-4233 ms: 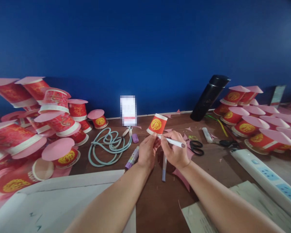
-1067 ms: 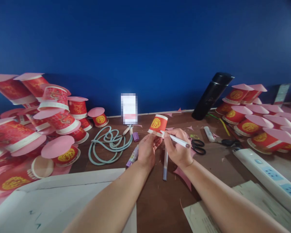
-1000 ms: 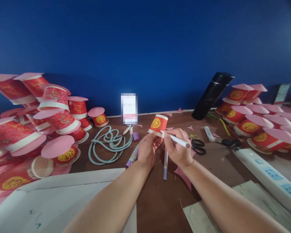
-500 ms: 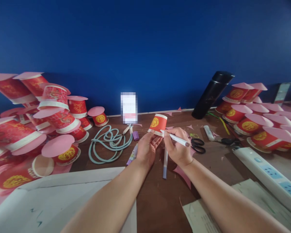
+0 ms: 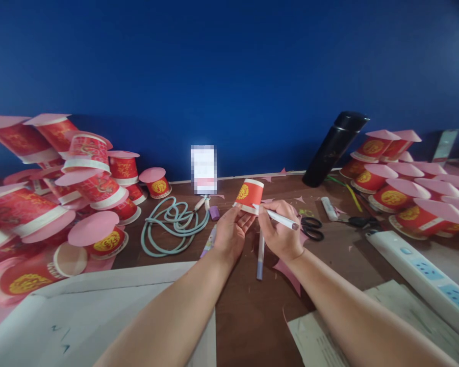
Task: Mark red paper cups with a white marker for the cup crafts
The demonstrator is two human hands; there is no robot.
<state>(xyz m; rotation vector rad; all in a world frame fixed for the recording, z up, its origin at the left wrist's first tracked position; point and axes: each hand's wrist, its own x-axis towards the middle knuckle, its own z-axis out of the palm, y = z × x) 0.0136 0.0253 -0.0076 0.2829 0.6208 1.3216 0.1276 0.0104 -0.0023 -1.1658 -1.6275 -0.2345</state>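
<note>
My left hand (image 5: 231, 232) holds a red paper cup (image 5: 255, 192) by its lower part, above the middle of the table. The cup is slightly tilted and carries a round gold emblem, with a white band at its top and bottom. In my right hand (image 5: 279, 229) is a white marker pen (image 5: 281, 219), gripped like a writing tool. Its tip meets the cup's lower white band, or comes very near it. Below the hands lies another white pen (image 5: 260, 255) with a purplish end. A patterned purple tube (image 5: 209, 242) sits partly behind my left wrist.
Red cups with pink paper discs (image 5: 93, 228) are heaped at the left, and more cups (image 5: 396, 198) stand at the right. Around the hands lie a pale blue cable (image 5: 147, 237), scissors (image 5: 312, 228), a glue stick (image 5: 329, 209) and pink scraps. A black bottle (image 5: 331, 153) leans against the blue wall; a power strip (image 5: 405, 260) lies right.
Almost nothing differs. Both hands keep the cup and the marker pen in nearly the same place; the whole view has shifted very slightly.
</note>
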